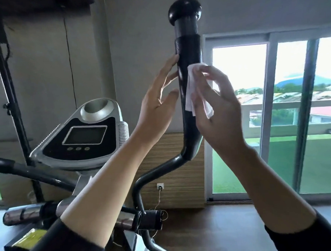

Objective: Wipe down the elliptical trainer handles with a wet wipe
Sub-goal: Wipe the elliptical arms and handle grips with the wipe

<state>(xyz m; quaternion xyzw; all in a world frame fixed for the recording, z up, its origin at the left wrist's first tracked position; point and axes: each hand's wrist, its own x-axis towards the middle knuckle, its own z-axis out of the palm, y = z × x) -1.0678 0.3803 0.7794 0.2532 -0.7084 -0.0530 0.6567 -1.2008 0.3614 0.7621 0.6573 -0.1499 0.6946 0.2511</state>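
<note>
Fingers (pixel 206 74) of the right hand (pixel 220 111) are curled round a white wet wipe (pixel 190 90), pressed against the black handle (pixel 188 48); left hand (pixel 156 105) fingers are held straight, touching it. No writing can be read.

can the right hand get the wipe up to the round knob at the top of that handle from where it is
Probably yes. The right hand already presses the wet wipe on the handle, and the bare grip up to the knob is unobstructed. The left hand only touches the handle's far side.
</note>
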